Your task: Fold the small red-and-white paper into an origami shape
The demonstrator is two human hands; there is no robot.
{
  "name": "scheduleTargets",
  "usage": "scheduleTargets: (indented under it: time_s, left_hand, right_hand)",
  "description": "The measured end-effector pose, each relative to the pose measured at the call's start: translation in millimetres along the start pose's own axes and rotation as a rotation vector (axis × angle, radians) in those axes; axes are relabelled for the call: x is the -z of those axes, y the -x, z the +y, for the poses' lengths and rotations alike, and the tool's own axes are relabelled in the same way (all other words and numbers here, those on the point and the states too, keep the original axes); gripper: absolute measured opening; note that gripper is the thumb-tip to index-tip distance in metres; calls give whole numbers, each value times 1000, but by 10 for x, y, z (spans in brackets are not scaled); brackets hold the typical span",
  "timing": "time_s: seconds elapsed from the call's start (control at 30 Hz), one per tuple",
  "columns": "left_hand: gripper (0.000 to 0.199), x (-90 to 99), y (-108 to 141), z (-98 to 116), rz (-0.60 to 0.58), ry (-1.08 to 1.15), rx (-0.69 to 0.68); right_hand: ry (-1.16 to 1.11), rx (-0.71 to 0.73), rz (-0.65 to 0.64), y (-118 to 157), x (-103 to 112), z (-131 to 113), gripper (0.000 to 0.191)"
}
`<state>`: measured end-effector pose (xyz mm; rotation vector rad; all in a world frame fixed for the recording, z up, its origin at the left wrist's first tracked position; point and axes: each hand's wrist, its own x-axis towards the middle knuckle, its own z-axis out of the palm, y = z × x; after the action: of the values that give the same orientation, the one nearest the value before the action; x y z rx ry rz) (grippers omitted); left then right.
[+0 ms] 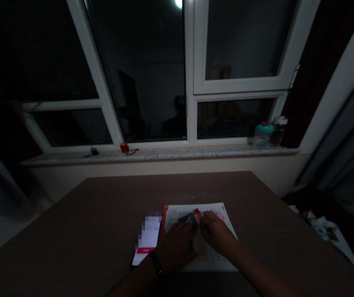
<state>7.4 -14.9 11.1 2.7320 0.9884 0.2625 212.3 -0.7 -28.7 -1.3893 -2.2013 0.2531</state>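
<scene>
Bare forearms (251,264), one dark wristband (155,262).
Left hand (177,243): the wristband was black, narrow and close-fitting, with a small pale spot near its lower end; clasp or marking, could not tell. A thin dark band (191,246) showed at one finger, ring-like, though too dim to confirm. Right hand (212,231): wrist and forearm were uncovered. Outlines looked smooth, details soft in poor light.
</scene>
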Motion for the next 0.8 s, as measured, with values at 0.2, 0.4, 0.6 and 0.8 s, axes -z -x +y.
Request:
scheduleTargets:
  time_s: [0.2,0.4,0.6,0.8]
  left_hand:
    - [69,42,11,20,-31,8,-16]
    - [82,30,25,11,-30,41,-29]
    - [81,-2,27,-30,-17,51,-44]
    - [65,43,44,-55,-13,53,-47]
  right_hand:
    - [-103,-14,22,6,-9,-20,11]
    - [-159,-3,37,18,-1,-8,10]
    - [-183,6,27,28,-23,30,15]
    - [-211,28,-7,43,39,-16,22]
